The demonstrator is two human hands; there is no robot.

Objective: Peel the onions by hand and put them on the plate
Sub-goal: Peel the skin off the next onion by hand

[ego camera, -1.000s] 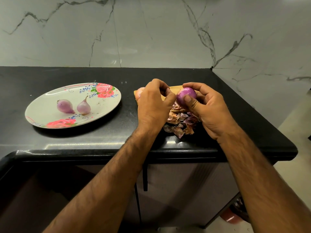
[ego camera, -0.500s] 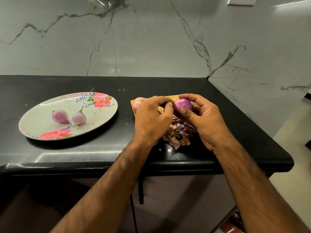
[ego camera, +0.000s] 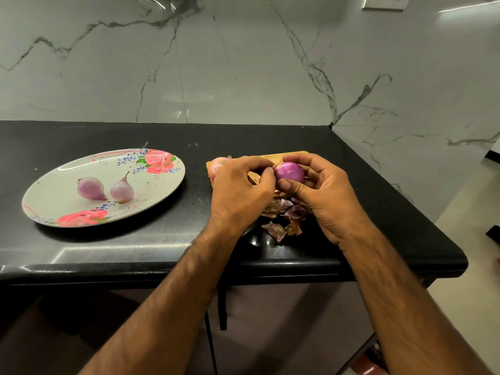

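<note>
Head-worn view, close, downward over countertop (ego camera: 81, 136)

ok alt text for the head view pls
Two bare hands peel a purple onion over a pile of peels on a black counter: the right hand holds it, the left hand pinches at its end. To the left, a flowered plate holds two peeled onions; another onion lies behind the left hand.

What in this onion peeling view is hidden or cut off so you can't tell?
Head view:
- Second onion on the board: mostly behind the left hand.
- Board: largely covered by both hands.
- Held onion: its underside is hidden by the right hand, so leftover skin is unclear.
- Left fingertips: whether they pinch skin is hidden by the hand itself.
- Wall switch: cut off by the top edge.
</note>
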